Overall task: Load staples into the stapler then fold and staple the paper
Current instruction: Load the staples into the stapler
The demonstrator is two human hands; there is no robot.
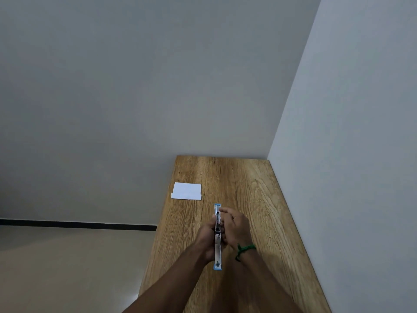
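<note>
A blue and silver stapler (217, 249) lies swung open flat, its length running away from me over the wooden table (259, 199). My left hand (206, 236) grips its middle from the left. My right hand (234, 224), with a green cord at the wrist, closes on the stapler's middle from the right, its fingers bent over the metal channel. Whether staples are in those fingers is too small to tell. A white sheet of paper (186, 191) lies flat near the table's far left edge, apart from both hands.
The table stands in a corner, with a grey wall (349, 154) along its right side and another behind its far end. The table's left edge drops to a beige floor (67, 267).
</note>
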